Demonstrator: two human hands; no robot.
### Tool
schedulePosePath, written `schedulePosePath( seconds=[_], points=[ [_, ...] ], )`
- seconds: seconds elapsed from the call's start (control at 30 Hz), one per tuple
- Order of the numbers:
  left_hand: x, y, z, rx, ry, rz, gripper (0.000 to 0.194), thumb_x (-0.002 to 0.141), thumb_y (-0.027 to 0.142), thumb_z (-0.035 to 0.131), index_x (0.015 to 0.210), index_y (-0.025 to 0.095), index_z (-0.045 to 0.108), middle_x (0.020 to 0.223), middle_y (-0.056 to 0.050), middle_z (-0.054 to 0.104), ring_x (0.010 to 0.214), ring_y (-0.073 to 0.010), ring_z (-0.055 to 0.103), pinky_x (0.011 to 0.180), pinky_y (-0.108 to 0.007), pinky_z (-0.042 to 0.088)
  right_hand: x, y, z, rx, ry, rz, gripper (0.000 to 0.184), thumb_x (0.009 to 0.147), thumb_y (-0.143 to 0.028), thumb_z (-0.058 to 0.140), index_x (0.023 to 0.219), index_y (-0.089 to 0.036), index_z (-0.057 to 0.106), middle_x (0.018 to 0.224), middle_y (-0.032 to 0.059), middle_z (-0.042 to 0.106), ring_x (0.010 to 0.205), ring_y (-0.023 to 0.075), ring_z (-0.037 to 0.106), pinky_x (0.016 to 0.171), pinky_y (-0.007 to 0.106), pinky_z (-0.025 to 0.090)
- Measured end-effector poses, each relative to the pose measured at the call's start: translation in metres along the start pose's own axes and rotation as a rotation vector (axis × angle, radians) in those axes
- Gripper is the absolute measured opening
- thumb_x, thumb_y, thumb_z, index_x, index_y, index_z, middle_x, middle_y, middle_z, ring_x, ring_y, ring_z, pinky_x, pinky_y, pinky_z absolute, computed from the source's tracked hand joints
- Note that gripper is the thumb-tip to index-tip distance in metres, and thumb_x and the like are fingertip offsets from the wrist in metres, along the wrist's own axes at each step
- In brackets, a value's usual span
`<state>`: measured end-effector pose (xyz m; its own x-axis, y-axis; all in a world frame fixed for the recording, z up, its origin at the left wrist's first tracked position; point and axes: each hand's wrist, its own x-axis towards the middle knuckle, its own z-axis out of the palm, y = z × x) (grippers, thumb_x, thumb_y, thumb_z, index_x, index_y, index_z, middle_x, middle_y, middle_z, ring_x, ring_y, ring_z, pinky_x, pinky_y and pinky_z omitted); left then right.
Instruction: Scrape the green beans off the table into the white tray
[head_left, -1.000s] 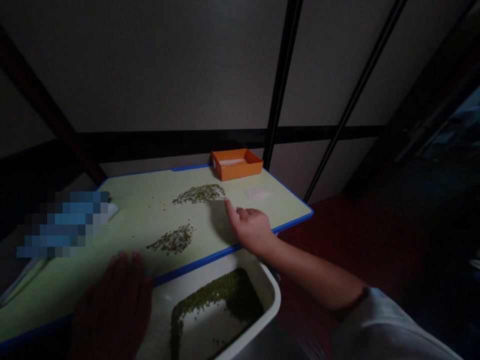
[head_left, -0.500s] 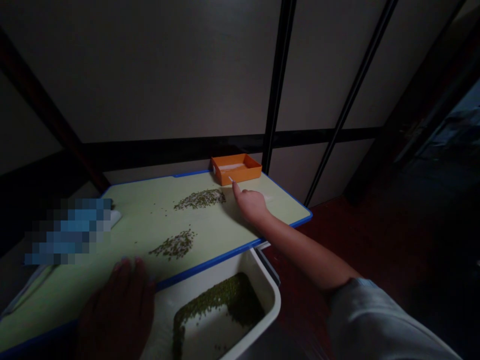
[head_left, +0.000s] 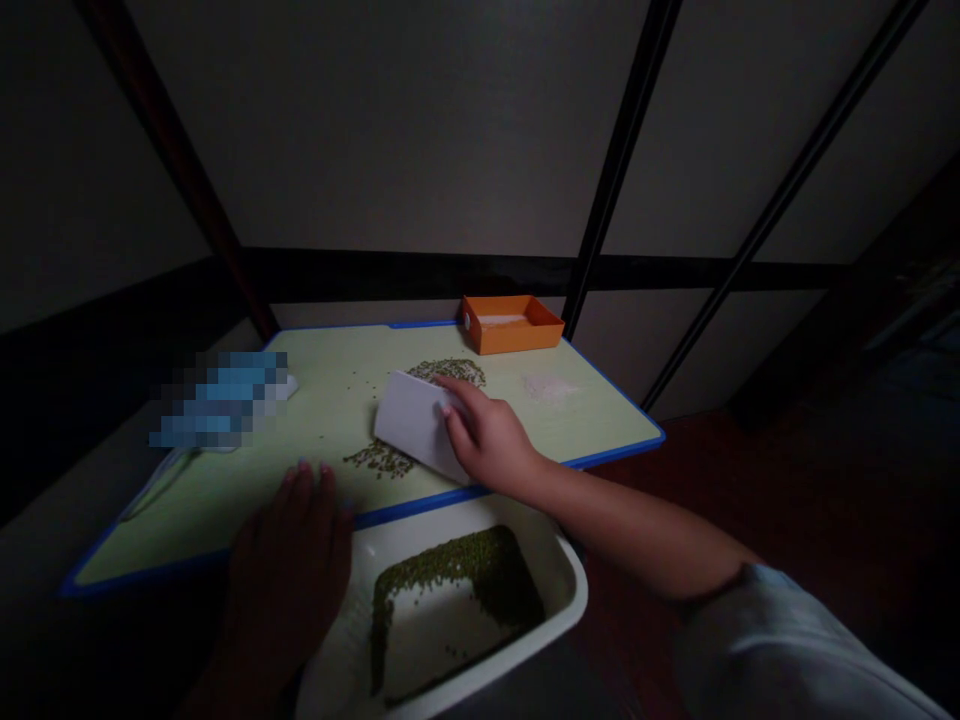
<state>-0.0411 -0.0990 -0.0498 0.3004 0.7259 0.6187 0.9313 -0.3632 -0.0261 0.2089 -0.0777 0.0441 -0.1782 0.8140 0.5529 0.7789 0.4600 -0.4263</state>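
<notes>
My right hand point(head_left: 495, 440) grips a white card point(head_left: 416, 425), thumb on its near face, tilted over the board point(head_left: 322, 345). The card's lower edge is beside a near pile of small green beans, like mung beans point(head_left: 379, 458), and covers part of it. Behind the card lies a second pile of green beans point(head_left: 454, 370), mixed with pale bits. My left hand point(head_left: 296, 560) lies with fingers stretched out at the board's front edge, left of a white tub point(head_left: 574, 590). More green beans point(head_left: 502, 580) line the tub's far and right sides.
An orange open box point(head_left: 517, 335) with white contents stands at the board's back right. A patch of white grains point(head_left: 546, 387) lies in front of it. A blurred-out blue object point(head_left: 232, 395) with a cable is at the left. A panelled wall rises behind.
My right hand has moved left and nearer, from by the orange box to the bean piles, turning the card's broad face into sight. The view has shifted; my left hand stays at the board's edge.
</notes>
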Motion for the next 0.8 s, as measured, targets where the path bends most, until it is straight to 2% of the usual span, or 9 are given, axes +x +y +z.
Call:
schedulePosePath(
  seconds=[0.07, 0.17, 0.27, 0.37, 0.57, 0.63, 0.7, 0.8],
  points=[
    [0.001, 0.001, -0.001, 0.008, -0.018, 0.001, 0.053, 0.095, 0.03, 0.03, 0.136, 0.008, 0.055, 0.14, -0.027, 0.06, 0.137, -0.0417, 0.053, 0.104, -0.062, 0.047, 0.01, 0.002, 0.012, 0.139, 0.025, 0.07, 0.04, 0.099, -0.019, 0.045, 0.136, -0.012, 0.059, 0.114, 0.0142, 0.077, 0.097, 0.0195, 0.073, 0.083, 0.03, 0.058],
    [0.003, 0.002, -0.003, 0.037, -0.007, 0.004, 0.052, 0.095, 0.031, 0.03, 0.133, 0.007, 0.057, 0.14, -0.027, 0.061, 0.133, -0.0409, 0.057, 0.102, -0.06, 0.05, 0.021, 0.01, 0.028, 0.257, 0.023, 0.163, 0.036, 0.098, -0.017, 0.048, 0.129, -0.011, 0.063, 0.122, 0.0151, 0.074, 0.106, 0.0184, 0.072, 0.089, 0.031, 0.058],
    [0.002, 0.001, -0.002, 0.062, 0.019, 0.016, 0.053, 0.095, 0.032, 0.031, 0.133, 0.007, 0.057, 0.139, -0.027, 0.061, 0.131, -0.0403, 0.058, 0.099, -0.058, 0.052, 0.022, 0.019, 0.035, 0.282, 0.022, 0.2, 0.034, 0.096, -0.015, 0.05, 0.127, -0.01, 0.065, 0.123, 0.0156, 0.074, 0.108, 0.0186, 0.072, 0.092, 0.031, 0.057],
    [-0.001, 0.001, 0.001, 0.05, 0.016, 0.026, 0.054, 0.095, 0.031, 0.032, 0.138, 0.007, 0.052, 0.142, -0.028, 0.059, 0.135, -0.0417, 0.055, 0.102, -0.061, 0.05, 0.017, 0.029, 0.035, 0.275, 0.037, 0.226, 0.033, 0.096, -0.016, 0.051, 0.125, -0.01, 0.066, 0.118, 0.0157, 0.076, 0.104, 0.0198, 0.073, 0.088, 0.032, 0.058],
    [-0.006, 0.001, 0.003, -0.008, 0.008, 0.016, 0.061, 0.095, 0.029, 0.029, 0.152, 0.009, 0.035, 0.143, -0.028, 0.058, 0.135, -0.0438, 0.053, 0.102, -0.066, 0.047, 0.002, 0.05, 0.022, 0.425, 0.114, 0.252, 0.032, 0.093, -0.021, 0.055, 0.122, -0.013, 0.068, 0.115, 0.0132, 0.077, 0.099, 0.0199, 0.072, 0.088, 0.034, 0.057],
    [-0.006, 0.001, 0.001, -0.007, 0.041, 0.041, 0.065, 0.095, 0.032, 0.03, 0.156, 0.01, 0.026, 0.142, -0.029, 0.058, 0.133, -0.045, 0.055, 0.1, -0.066, 0.048, 0.002, 0.061, 0.012, 0.472, 0.136, 0.286, 0.033, 0.093, -0.026, 0.057, 0.122, -0.014, 0.067, 0.115, 0.0128, 0.076, 0.095, 0.0196, 0.071, 0.081, 0.032, 0.057],
    [-0.005, 0.002, 0.0, 0.0, 0.052, 0.063, 0.07, 0.094, 0.034, 0.032, 0.159, 0.011, 0.019, 0.143, -0.031, 0.056, 0.131, -0.0476, 0.055, 0.095, -0.067, 0.049, 0.006, 0.073, 0.001, 0.521, 0.138, 0.32, 0.035, 0.092, -0.032, 0.058, 0.12, -0.013, 0.066, 0.105, 0.0117, 0.076, 0.082, 0.0182, 0.068, 0.069, 0.029, 0.055],
    [-0.007, 0.003, 0.001, -0.031, 0.033, 0.021, 0.076, 0.093, 0.041, 0.038, 0.161, 0.017, 0.014, 0.151, -0.029, 0.049, 0.134, -0.0493, 0.052, 0.097, -0.07, 0.047, 0.022, 0.093, -0.013, 0.531, 0.115, 0.28, 0.028, 0.089, -0.036, 0.062, 0.107, -0.014, 0.066, 0.1, 0.0085, 0.073, 0.082, 0.0168, 0.064, 0.07, 0.028, 0.051]
  ],
)
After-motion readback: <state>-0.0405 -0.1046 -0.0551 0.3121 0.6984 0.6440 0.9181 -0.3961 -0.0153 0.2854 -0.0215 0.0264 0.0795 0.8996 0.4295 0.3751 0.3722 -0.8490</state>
